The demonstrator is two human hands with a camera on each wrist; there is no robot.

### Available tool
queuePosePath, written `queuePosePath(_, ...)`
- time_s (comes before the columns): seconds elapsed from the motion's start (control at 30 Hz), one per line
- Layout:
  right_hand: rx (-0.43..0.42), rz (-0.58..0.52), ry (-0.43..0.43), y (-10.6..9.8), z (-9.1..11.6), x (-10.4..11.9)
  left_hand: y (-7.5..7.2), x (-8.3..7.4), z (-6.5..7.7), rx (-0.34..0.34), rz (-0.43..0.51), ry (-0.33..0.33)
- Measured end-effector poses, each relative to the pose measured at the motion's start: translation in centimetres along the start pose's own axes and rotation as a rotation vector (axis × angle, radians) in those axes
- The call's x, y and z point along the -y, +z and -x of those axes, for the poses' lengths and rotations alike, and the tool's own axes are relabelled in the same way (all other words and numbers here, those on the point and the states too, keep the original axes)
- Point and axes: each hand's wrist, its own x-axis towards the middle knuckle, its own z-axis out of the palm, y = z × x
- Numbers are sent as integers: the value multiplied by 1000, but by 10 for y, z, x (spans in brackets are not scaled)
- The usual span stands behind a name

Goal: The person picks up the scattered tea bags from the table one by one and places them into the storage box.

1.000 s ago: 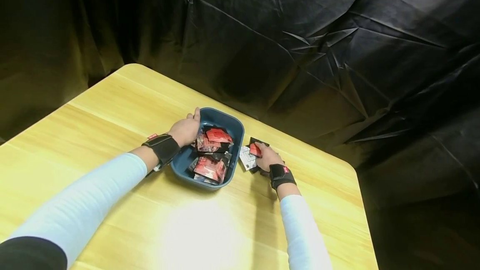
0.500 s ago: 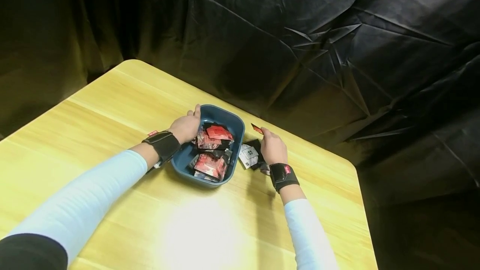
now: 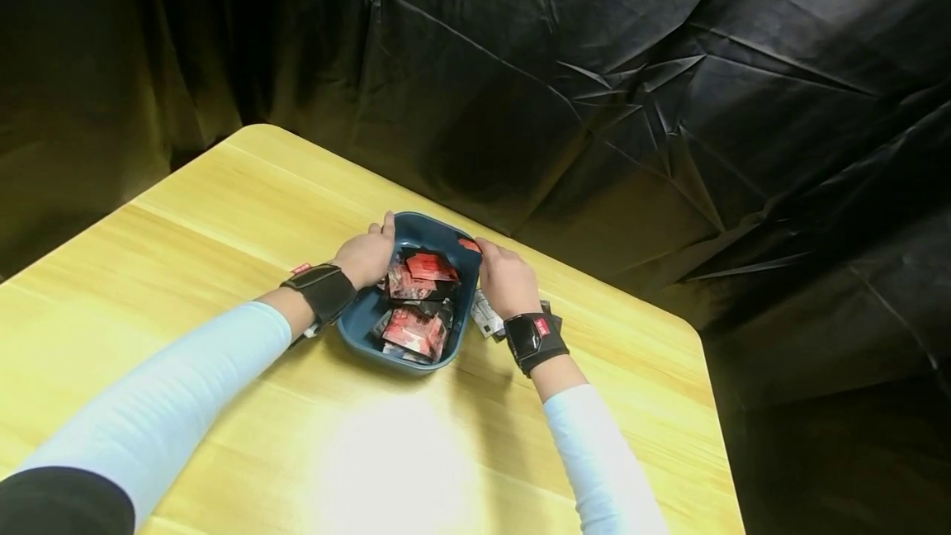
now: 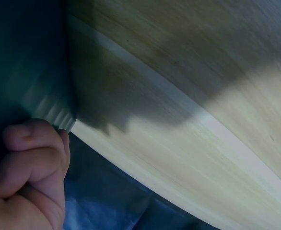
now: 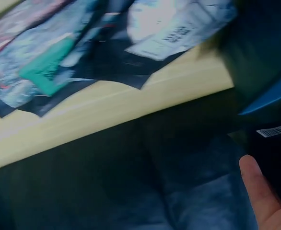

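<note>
A dark blue plastic basin (image 3: 425,227) stands on the table with several red, black and pale packets (image 3: 418,332) lying in it. At its left rim, my left hand (image 3: 364,258) holds the basin; the left wrist view has the curled fingers (image 4: 35,165) against the ribbed wall. My right hand (image 3: 511,281) pinches a small red-and-black packet (image 3: 470,245) over the basin's far right rim. In the right wrist view, the dark side of that packet (image 5: 275,148) bears a barcode label. More packets (image 3: 486,317) lie on the table right of the basin, partly hidden by my right hand.
The wooden table (image 3: 245,188) has rounded corners, and its far edge runs close behind the basin. Black sheeting (image 3: 505,89) hangs beyond that edge. A bright glare spot lies on the tabletop in front of the basin.
My right hand has lifted the red-and-black packet from the pile on the table and carried it left to the basin's rim. My left hand has stayed on the basin.
</note>
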Motion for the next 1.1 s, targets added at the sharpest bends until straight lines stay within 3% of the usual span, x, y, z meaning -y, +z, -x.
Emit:
queuePosePath(0.33,-21,6,-100,-7,-7,25,-2,-3,3,-7,-5,12)
queuePosePath(0.5,89,-39,-195,-16,-9,27,-2,-3,2,-12,-12,17)
queuePosePath(0.57,121,-70,-195,-20,-9,21,-3,-3,1,-12,-17,14)
queuePosePath(0.7,111,-115,-46,-23,-5,0,-4,-3,-1,1,-15,1)
queuePosePath(0.77,162,-113,62,-19,0,-9,-4,-2,-1,2,-15,-6)
queuePosePath(0.93,463,-81,248,7,20,-21,-2,1,-1,-6,-19,-10)
queuePosePath(1.03,597,-66,292,22,30,-25,0,1,-1,-12,-12,-1)
queuePosePath(1.1,643,-52,292,27,33,-26,2,1,-1,-16,-10,3)
